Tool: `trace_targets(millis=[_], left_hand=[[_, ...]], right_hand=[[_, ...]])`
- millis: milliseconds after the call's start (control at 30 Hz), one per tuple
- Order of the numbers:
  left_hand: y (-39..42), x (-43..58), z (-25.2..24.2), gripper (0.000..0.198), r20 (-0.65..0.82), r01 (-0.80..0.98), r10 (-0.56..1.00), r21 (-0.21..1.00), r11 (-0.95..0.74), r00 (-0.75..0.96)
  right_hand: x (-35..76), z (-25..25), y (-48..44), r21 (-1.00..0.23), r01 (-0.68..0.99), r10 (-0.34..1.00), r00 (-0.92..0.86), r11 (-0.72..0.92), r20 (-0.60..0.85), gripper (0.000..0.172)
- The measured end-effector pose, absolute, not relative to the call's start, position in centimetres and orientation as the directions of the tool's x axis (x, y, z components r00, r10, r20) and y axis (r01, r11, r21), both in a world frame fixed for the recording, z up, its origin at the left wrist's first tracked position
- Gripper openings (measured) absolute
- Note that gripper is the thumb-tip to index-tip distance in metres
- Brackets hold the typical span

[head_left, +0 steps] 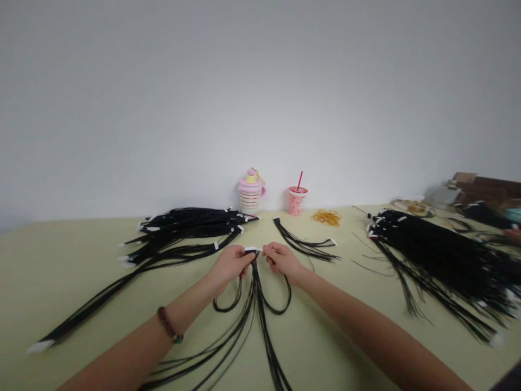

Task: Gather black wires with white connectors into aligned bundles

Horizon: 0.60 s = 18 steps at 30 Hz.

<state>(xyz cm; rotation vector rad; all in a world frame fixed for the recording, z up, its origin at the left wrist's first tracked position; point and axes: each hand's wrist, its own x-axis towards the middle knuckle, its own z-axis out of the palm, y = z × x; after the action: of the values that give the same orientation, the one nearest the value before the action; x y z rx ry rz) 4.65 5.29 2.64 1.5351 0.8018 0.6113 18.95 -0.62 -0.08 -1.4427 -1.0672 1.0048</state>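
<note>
In the head view, a black wire harness (255, 282) with a white connector (251, 248) at its top hangs between my hands, its wires running down toward the near table edge. My left hand (233, 264) pinches the connector end between thumb and fingers. My right hand (284, 261) is closed at the connector's right end, thumb and forefinger pressed together there. Wire loops curve below both hands. What lies inside the curled fingers is partly hidden. Beyond my right hand lies a shorter black harness (303, 243) with a white end.
A pile of black harnesses (191, 224) lies at left, one bundle (89, 307) stretching toward the near left. A larger pile (439, 255) covers the right. At the back stand a pink-lidded cup (249, 194), a cup with straw (296, 202) and yellow rubber bands (326, 218).
</note>
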Motion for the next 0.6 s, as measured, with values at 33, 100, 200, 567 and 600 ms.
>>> trace_targets(millis=[33,100,200,567,600], left_hand=[[6.2,4.3,2.6,0.017,-0.117,0.174,0.776,0.985,0.01,0.62],[7.5,3.6,2.7,0.014,-0.203,0.221,0.748,0.972,0.077,0.632],[8.3,2.6,3.7,0.021,-0.3,0.274,0.683,0.95,0.15,0.666],[6.2,5.0,7.2,0.031,-0.24,0.117,0.558,0.962,0.247,0.794],[6.0,5.3,6.7,0.03,-0.225,0.082,0.582,0.962,0.262,0.781]], right_hand=[[19.1,0.2,0.3,-0.989,0.122,0.977,0.206,-0.082,-0.055,0.028],[19.1,0.9,2.2,-0.98,0.174,0.992,0.1,-0.093,-0.076,0.027],[19.2,2.3,4.1,-0.964,0.256,0.994,-0.057,-0.073,-0.091,0.025],[23.2,8.1,2.6,-0.934,0.35,0.966,-0.258,0.065,-0.029,0.029],[23.5,8.6,2.4,-0.931,0.359,0.968,-0.25,0.069,-0.025,0.031]])
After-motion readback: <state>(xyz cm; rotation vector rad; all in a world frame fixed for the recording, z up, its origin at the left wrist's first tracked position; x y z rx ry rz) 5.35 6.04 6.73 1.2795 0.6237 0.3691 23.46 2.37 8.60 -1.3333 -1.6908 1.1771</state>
